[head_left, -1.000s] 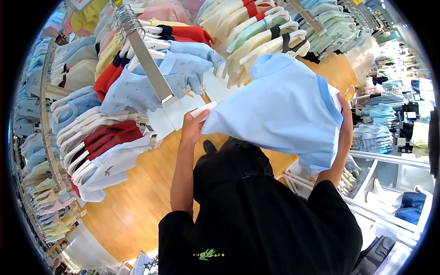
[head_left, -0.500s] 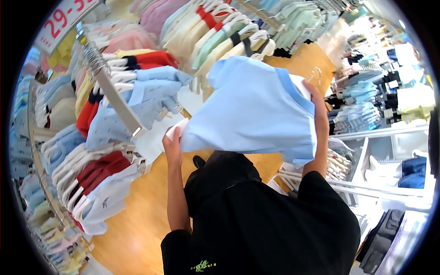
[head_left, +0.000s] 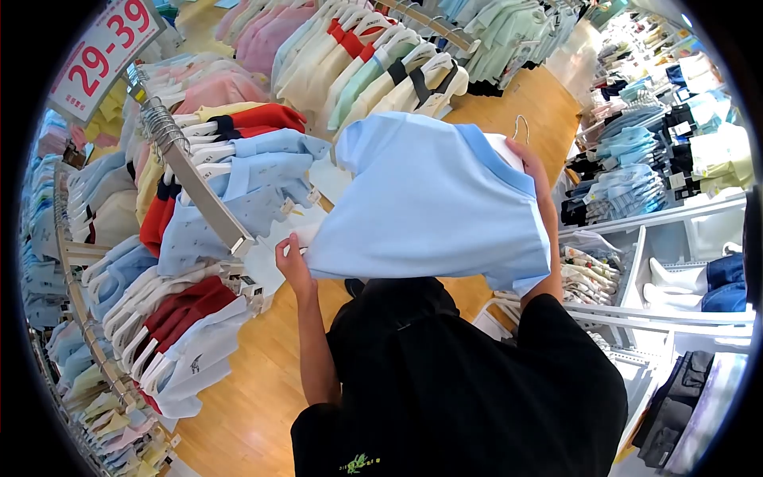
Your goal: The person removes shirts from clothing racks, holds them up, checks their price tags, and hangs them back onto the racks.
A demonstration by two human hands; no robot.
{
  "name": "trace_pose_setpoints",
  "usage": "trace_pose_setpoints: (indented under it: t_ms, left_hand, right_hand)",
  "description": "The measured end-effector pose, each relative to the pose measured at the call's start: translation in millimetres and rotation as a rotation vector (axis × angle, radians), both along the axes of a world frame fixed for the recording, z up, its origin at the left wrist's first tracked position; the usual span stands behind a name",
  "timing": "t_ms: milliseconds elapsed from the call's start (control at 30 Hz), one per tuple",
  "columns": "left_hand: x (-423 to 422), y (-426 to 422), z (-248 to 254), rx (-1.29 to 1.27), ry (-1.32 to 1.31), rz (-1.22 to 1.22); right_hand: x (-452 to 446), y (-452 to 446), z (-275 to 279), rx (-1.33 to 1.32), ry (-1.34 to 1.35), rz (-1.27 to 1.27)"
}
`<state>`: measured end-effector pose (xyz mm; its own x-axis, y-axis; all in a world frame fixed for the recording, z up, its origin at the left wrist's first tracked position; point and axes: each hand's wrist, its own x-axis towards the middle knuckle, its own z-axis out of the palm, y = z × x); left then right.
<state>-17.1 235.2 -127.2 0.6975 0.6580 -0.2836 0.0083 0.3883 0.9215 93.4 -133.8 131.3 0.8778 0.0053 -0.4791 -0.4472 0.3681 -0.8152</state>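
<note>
A light blue short-sleeved shirt (head_left: 429,203) is spread out in front of my body. A white hanger (head_left: 505,151) shows at its neckline, with a metal hook (head_left: 520,127) sticking out. My left hand (head_left: 294,261) pinches a white piece at the shirt's lower left corner; whether it is a tag or part of the hanger I cannot tell. At the collar, my right hand (head_left: 531,168) is closed round the neck side and the hanger, its fingers partly hidden behind the cloth.
A metal rail (head_left: 199,179) with hanging shirts stands at the left, near my left hand. A price sign (head_left: 103,56) is above it. White drawers (head_left: 652,318) with folded clothes stand at the right, and the wooden floor (head_left: 254,381) lies below.
The view has shifted, and the shirt with both hands now appears further left in it. More of the price sign shows. Both hands still hold the shirt.
</note>
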Motion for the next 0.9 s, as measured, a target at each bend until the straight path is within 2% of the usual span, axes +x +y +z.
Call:
trace_pose_setpoints:
  t_ms: [67,167,233,267,367,400,467,533,567,633,700,767,900]
  left_hand:
    - [-1,-2,6,-0.016,-0.007,0.016]
    - [-2,-4,11,0.066,0.139,-0.043]
    - [1,-9,17,0.454,0.134,-0.071]
    - [3,-12,23,0.453,0.136,-0.069]
    - [9,-14,65,0.356,-0.041,-0.253]
    - [11,-16,77,0.357,-0.037,-0.247]
    - [14,-24,109,0.549,-0.181,-0.321]
    - [17,-31,137,0.630,-0.203,-0.309]
    - [17,-33,146,0.706,-0.228,-0.303]
    - [19,-37,156,0.719,-0.235,-0.296]
    - [17,-37,155,0.731,-0.241,-0.296]
    - [9,-35,148,0.543,-0.139,-0.430]
    - [-4,-36,153,0.423,-0.142,-0.385]
  right_hand:
    - [2,-5,-5,0.007,-0.022,0.038]
    - [1,-1,-2,0.014,-0.021,0.040]
    - [1,-4,-7,-0.007,-0.041,0.077]
    - [0,-6,-7,-0.008,-0.040,0.079]
    - [-4,-9,-8,-0.095,-0.125,0.265]
    - [-2,-9,-8,-0.092,-0.124,0.271]
    - [3,-9,-8,-0.194,-0.272,0.574]
    - [-1,-7,-8,-0.220,-0.280,0.619]
    - [-2,-7,-9,-0.337,-0.324,0.669]
    - [-5,-4,0,-0.513,-0.371,0.763]
    - [-7,-6,-3,-0.508,-0.397,0.772]
    - [-7,-6,-7,-0.499,-0.423,0.780]
    - [-3,-9,-15,-0.465,-0.453,0.752]
